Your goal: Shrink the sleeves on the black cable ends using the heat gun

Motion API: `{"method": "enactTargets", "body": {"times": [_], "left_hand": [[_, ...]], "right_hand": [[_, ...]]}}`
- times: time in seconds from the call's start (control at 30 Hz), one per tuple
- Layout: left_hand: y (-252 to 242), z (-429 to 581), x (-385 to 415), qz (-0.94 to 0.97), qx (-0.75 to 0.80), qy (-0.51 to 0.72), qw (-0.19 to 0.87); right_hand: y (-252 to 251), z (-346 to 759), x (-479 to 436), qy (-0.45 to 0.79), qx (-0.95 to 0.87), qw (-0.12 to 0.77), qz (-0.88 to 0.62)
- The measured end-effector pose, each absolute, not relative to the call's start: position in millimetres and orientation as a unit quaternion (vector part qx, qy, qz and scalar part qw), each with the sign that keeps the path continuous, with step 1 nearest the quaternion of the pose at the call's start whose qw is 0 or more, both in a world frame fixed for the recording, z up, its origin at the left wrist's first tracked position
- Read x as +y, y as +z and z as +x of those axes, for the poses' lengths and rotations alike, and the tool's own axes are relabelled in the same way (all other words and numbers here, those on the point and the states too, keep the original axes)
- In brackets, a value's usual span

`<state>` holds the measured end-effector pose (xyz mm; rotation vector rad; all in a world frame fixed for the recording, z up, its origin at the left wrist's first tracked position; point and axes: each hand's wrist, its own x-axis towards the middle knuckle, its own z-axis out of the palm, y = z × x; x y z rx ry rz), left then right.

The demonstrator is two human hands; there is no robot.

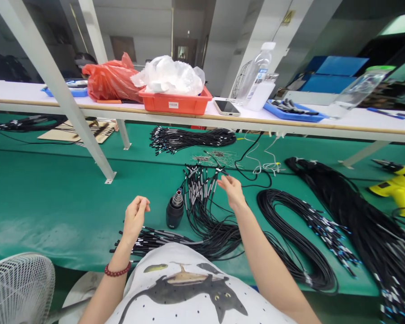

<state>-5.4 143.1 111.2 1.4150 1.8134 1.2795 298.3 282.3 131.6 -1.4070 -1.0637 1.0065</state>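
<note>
Reaching over the green worktop [54, 202] with the right hand [232, 191], fingers spread loose above the tipped ends of a fanned cable bundle [202, 198], touching or just short of them, hard to tell; left hand [135, 218] raised beside a small black tool [174, 211], fingertips pinched together, whether on something tiny cannot be told

Judged by looks: thin, limp, light wires, apt to tangle and slide; small metal-tipped ends stiffer, so best taken singly just behind a tip, not mid-length

Counted: two hands, one black tool standing upright, one fanned bundle in front, one flat bundle [145, 240] near the body, one coil [297, 229] to the right, one large heap [367, 220] further right, one bundle [189, 137] under the shelf, one yellow driver [396, 184], two clear bottles [258, 74], one orange tray [175, 101], one phone [227, 107]; single wires too many to count
</note>
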Motion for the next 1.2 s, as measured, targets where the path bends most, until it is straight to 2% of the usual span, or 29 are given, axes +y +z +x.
{"method": "enactTargets", "body": {"times": [0.3,0.47,0.7,0.83,1.03,1.2], "left_hand": [[20,-4,130,0.607,0.688,0.269,0.292],[-10,14,127,0.666,0.658,0.185,0.299],[-20,24,119,0.712,0.633,0.115,0.281],[-23,23,118,0.718,0.63,0.101,0.278],[-23,22,113,0.717,0.626,0.127,0.279],[-11,18,106,0.71,0.626,0.173,0.274]], "right_hand": [[55,319,219,0.52,-0.456,0.392,-0.607],[27,324,190,0.523,-0.498,0.326,-0.61],[-3,326,171,0.444,-0.59,0.244,-0.629],[-2,311,163,0.413,-0.678,0.187,-0.579],[-4,276,151,0.369,-0.772,0.101,-0.507],[1,275,152,0.37,-0.79,0.103,-0.478]]}}
